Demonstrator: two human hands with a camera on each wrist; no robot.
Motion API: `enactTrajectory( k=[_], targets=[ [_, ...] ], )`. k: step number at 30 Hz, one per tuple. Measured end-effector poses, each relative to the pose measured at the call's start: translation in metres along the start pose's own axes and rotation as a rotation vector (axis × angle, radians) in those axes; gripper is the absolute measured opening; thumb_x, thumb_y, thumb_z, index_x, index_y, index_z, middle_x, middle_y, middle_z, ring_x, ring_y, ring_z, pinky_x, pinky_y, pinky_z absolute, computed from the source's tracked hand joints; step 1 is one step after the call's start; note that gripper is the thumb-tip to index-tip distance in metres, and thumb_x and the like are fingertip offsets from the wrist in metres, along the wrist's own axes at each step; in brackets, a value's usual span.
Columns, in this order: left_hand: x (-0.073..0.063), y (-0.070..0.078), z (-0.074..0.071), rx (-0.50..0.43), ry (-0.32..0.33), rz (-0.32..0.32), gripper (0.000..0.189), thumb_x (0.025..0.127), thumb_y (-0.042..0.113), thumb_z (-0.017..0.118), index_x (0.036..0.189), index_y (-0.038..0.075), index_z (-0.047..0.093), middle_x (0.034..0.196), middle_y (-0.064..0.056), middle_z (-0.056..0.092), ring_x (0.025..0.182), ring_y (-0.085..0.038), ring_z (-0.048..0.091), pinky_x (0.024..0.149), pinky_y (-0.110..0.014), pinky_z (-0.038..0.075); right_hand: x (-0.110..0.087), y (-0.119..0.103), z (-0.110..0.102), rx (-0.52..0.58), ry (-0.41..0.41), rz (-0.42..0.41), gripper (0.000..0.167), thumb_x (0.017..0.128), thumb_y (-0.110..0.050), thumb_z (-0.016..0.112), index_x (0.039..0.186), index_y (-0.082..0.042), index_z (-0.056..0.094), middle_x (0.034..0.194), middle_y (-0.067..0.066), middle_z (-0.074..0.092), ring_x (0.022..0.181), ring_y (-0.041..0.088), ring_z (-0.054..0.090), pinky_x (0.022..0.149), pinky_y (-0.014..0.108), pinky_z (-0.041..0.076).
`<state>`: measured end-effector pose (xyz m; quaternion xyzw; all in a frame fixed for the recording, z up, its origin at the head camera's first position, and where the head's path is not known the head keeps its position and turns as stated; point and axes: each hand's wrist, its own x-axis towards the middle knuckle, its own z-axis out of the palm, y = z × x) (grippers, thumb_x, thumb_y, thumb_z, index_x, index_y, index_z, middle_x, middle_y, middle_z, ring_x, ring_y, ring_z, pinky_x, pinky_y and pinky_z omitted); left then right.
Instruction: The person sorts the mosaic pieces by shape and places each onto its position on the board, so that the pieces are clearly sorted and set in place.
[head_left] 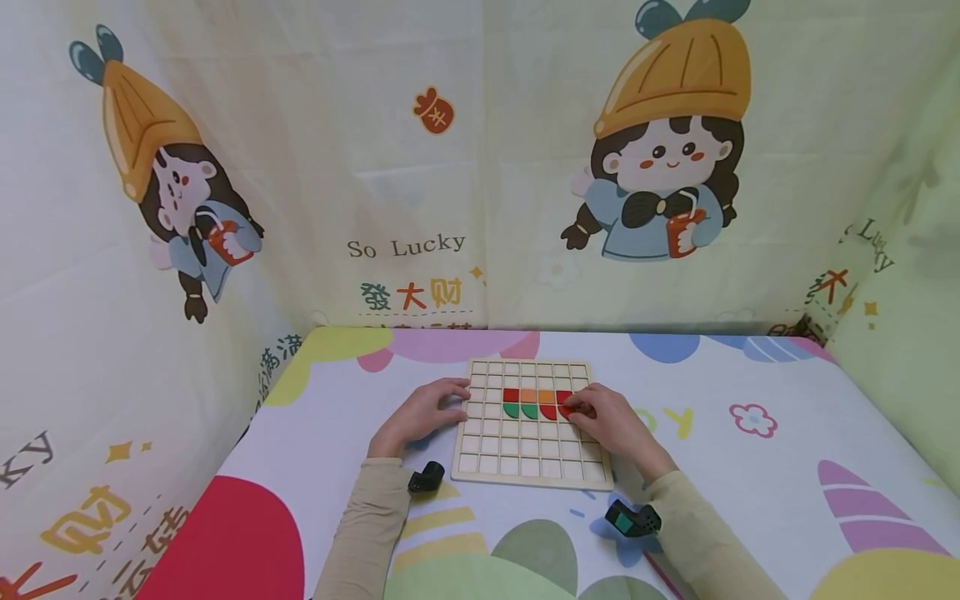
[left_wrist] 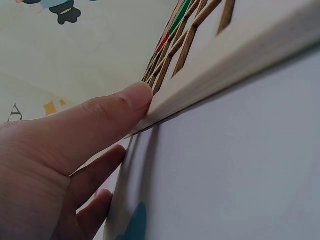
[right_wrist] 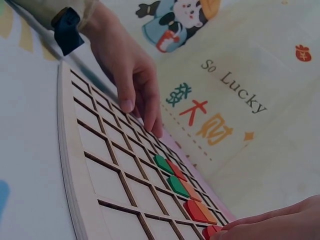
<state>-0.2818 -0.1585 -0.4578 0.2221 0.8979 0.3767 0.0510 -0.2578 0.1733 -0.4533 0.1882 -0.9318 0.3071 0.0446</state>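
Observation:
A wooden grid board (head_left: 532,482) lies on the table, with two rows of coloured pieces in its cells. The upper row has a dark red square (head_left: 511,395), a salmon one, an orange one and another red. Below are two rounded green pieces (head_left: 529,411) and two rounded red ones. My left hand (head_left: 423,412) rests against the board's left edge, its thumb (left_wrist: 137,97) touching the wooden side. At the right end of the lower row, my right hand (head_left: 609,417) pinches a rounded red piece (right_wrist: 211,231), partly hidden by its fingertips.
Black wrist cameras sit by the left wrist (head_left: 427,477) and the right wrist (head_left: 633,520). The patterned tabletop (head_left: 720,467) extends around the board. A printed cloth (head_left: 525,167) hangs behind and at both sides.

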Motion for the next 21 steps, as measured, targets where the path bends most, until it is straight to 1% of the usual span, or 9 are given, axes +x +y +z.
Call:
enactTrajectory(
  k=[7,12,14,17,19,21],
  targets=[
    [-0.003,-0.001,-0.001,-0.006,0.001,-0.010,0.030,0.087,0.017,0.075,0.115,0.008,0.068,0.142,-0.004,0.053,0.138,-0.026,0.040,0.115,-0.043,0.032,0.002,0.000,0.002,0.012,-0.004,0.011,0.019,0.087,-0.009,0.074,0.106,-0.006,0.073,0.100,0.005,0.063,0.085,0.017,0.057,0.078,0.036,0.053],
    [-0.004,-0.002,-0.001,-0.010,0.002,-0.009,0.031,0.087,0.017,0.075,0.115,0.007,0.068,0.142,-0.004,0.053,0.138,-0.026,0.040,0.115,-0.043,0.032,0.001,0.001,-0.001,0.052,-0.011,0.022,0.020,0.088,-0.010,0.073,0.107,-0.006,0.072,0.103,0.006,0.064,0.087,0.018,0.060,0.080,0.037,0.055],
    [-0.003,-0.002,-0.001,-0.005,0.002,-0.009,0.031,0.087,0.018,0.075,0.116,0.008,0.068,0.142,-0.003,0.053,0.138,-0.025,0.040,0.115,-0.042,0.032,0.001,0.003,-0.005,0.078,-0.018,0.045,0.021,0.089,-0.011,0.072,0.109,-0.005,0.072,0.104,0.007,0.064,0.089,0.019,0.061,0.081,0.038,0.055],
    [-0.001,-0.002,-0.002,-0.005,0.010,-0.011,0.031,0.088,0.018,0.074,0.117,0.009,0.068,0.142,-0.003,0.053,0.138,-0.025,0.041,0.114,-0.042,0.033,0.003,0.010,-0.013,0.096,-0.008,0.095,0.025,0.092,-0.017,0.069,0.113,-0.005,0.070,0.108,0.009,0.065,0.091,0.021,0.060,0.080,0.038,0.055],
    [0.001,-0.003,-0.004,-0.004,0.029,-0.025,0.033,0.090,0.019,0.073,0.121,0.010,0.067,0.142,-0.003,0.053,0.138,-0.025,0.040,0.115,-0.042,0.032,0.005,0.016,-0.020,0.093,0.018,0.123,0.028,0.095,-0.020,0.066,0.117,-0.004,0.068,0.112,0.012,0.064,0.094,0.023,0.060,0.082,0.040,0.054],
    [0.005,-0.004,-0.007,0.008,0.063,-0.034,0.035,0.093,0.021,0.068,0.125,0.009,0.064,0.145,-0.005,0.051,0.139,-0.026,0.039,0.116,-0.043,0.030,0.008,0.023,-0.029,0.053,0.056,0.124,0.030,0.097,-0.022,0.061,0.120,-0.002,0.066,0.115,0.016,0.063,0.096,0.028,0.061,0.083,0.044,0.054]
  ],
)
